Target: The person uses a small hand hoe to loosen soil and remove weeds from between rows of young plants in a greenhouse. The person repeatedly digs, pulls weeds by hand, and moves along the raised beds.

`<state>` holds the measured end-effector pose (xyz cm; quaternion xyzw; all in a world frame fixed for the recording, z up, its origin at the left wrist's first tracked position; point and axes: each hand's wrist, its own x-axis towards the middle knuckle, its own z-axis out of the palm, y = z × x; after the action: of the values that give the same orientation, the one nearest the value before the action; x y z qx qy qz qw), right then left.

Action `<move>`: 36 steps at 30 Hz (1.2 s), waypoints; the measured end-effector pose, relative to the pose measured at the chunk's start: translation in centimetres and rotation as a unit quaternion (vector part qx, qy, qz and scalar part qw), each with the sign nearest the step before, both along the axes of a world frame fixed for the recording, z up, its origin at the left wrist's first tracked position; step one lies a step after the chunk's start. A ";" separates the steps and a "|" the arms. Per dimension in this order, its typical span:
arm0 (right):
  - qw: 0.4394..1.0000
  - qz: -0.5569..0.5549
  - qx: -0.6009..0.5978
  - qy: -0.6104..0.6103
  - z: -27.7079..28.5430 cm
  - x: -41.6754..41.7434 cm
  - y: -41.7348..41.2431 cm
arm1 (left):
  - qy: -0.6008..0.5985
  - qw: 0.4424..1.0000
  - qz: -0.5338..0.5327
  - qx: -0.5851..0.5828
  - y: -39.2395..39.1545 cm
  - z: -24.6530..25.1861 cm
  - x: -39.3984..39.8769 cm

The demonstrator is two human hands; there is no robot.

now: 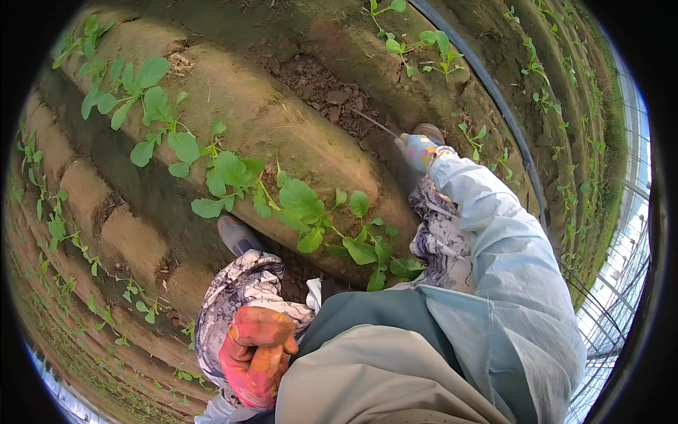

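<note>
My right hand, in a light patterned glove, reaches down into the furrow beside a shoe. It grips a thin rod-like tool, whose far tip meets broken, crumbly soil; the part inside the fist is hidden. My left hand wears a red-orange glove and rests against my patterned trouser leg. Its fingers are curled in, and nothing shows in them. Between my legs runs a raised soil ridge with a row of leafy green seedlings along its near side.
My other shoe stands in the furrow left of the ridge. A black hose runs along the bed on the right. More seedling rows line both sides. Greenhouse framing appears at the right rim.
</note>
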<state>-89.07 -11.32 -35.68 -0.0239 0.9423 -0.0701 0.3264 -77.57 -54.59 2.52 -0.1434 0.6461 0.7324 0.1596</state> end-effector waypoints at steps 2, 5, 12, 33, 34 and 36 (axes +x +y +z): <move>0.999 0.011 -0.021 0.037 -0.8 0.4 1.5 | -0.023 0.997 0.072 0.017 0.5 0.0 0.5; 1.000 0.005 -0.020 0.012 1.1 0.7 1.2 | -0.009 0.994 0.101 0.031 0.5 -0.3 1.1; 0.999 -0.011 0.011 -0.036 5.9 2.8 2.7 | -0.021 0.993 0.108 0.043 0.1 0.1 2.0; 0.997 -0.068 -0.030 0.014 9.7 -8.4 -9.3 | -0.015 0.995 0.095 0.020 0.5 0.0 0.9; 0.997 -0.067 -0.027 0.016 10.0 -8.5 -9.2 | -0.036 0.993 0.106 0.025 0.6 0.1 0.8; 1.000 -0.010 0.018 0.021 6.3 -4.3 -3.5 | -0.027 0.995 0.093 0.032 0.5 -0.5 0.1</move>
<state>-93.41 -14.83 -29.35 -0.0105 0.9502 -0.0563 0.3064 -77.51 -54.10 2.03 -0.2170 0.6018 0.7603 0.1124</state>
